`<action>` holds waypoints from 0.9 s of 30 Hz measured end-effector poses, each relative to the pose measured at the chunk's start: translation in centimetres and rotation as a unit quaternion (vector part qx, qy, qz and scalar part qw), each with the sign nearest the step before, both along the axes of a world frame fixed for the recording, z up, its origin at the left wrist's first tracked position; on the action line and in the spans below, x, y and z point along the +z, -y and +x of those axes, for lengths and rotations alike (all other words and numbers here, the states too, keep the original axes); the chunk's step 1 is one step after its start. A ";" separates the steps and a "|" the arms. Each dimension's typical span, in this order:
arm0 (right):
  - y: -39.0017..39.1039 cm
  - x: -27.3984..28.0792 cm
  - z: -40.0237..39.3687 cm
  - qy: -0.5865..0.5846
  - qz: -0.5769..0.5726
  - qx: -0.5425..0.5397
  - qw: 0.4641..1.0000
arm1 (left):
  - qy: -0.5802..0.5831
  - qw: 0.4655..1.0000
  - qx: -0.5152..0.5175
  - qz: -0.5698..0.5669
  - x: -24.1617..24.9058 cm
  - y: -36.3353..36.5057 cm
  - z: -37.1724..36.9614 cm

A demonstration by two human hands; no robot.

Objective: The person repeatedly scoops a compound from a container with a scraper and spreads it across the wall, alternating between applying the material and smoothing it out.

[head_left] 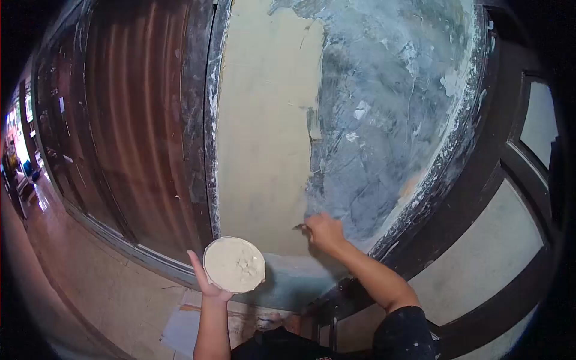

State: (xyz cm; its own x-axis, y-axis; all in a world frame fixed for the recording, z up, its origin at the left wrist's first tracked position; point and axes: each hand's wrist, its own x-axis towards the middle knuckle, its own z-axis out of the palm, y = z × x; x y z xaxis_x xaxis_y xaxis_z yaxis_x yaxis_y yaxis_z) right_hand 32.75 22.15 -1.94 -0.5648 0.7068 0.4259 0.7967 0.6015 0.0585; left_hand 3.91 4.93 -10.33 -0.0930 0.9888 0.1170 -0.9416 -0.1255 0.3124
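Note:
My left hand (211,287) supports a round tub (255,284) from below, with the thumb up along its left side. Pale cream putty (231,264) fills the tub, its surface lumpy at the right. My right hand (324,233) is closed around a small tool, held against the lower wall. Only a short dark tip of it, like a putty knife blade (298,227), shows past the fingers. Smooth cream coating (264,132) covers the wall's left strip, and rough blue-grey plaster (384,132) shows on the right.
Dark wooden panels (135,120) stand left of the wall. On the right is a dark door frame with pale panels (486,258). A white sheet (183,330) lies on the tiled floor (132,294) at lower left. A bluish-green band (300,282) runs along the wall's base.

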 end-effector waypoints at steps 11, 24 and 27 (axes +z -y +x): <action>2.1 -3.7 -0.2 -0.005 -0.002 0.055 0.998 | 0.002 1.000 0.017 -0.005 0.0 1.4 -0.2; 1.8 -1.1 -0.1 -0.009 -0.060 0.056 0.997 | 0.015 0.998 0.053 -0.003 -0.1 2.7 0.0; -0.5 6.1 0.3 -0.046 0.042 0.021 0.998 | 0.007 0.999 0.033 0.003 -0.4 2.6 0.0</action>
